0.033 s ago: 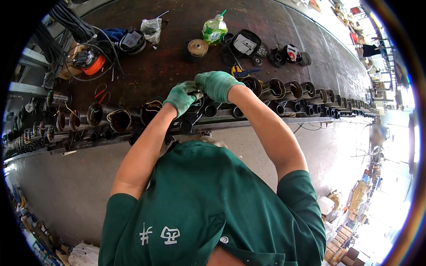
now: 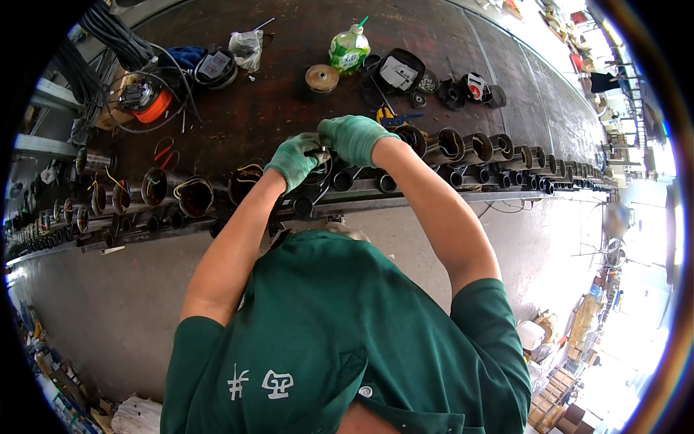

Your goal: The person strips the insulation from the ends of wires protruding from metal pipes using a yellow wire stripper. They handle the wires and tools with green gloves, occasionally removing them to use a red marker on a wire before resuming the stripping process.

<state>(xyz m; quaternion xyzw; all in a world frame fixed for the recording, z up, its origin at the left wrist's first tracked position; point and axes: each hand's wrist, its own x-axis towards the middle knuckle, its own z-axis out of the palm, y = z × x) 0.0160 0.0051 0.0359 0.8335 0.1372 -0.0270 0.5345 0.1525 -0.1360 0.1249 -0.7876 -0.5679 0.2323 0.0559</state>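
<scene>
Both my hands wear green knit gloves and meet at the near edge of the workbench, over one in a row of open metal cylinders. My left hand (image 2: pixel 295 160) has its fingers curled in a pinch. Touching it, my right hand (image 2: pixel 354 141) is closed with the fingertips bent down. What sits between the fingers is small and mostly hidden. Right of my hands stands an open metal cylinder (image 2: pixel 444 147) with wiring inside; another cylinder (image 2: pixel 195 196) with a yellow wire is to the left. Yellow-handled pliers (image 2: pixel 387 117) lie just beyond my right hand.
On the dark workbench (image 2: pixel 224 108) stand a green-labelled bottle (image 2: pixel 350 50), a brass-coloured round part (image 2: pixel 322 78) and a black tray (image 2: pixel 399 70). An orange-and-black reel (image 2: pixel 150 105) with cables lies far left. Black round parts (image 2: pixel 304 207) line the bench's near edge.
</scene>
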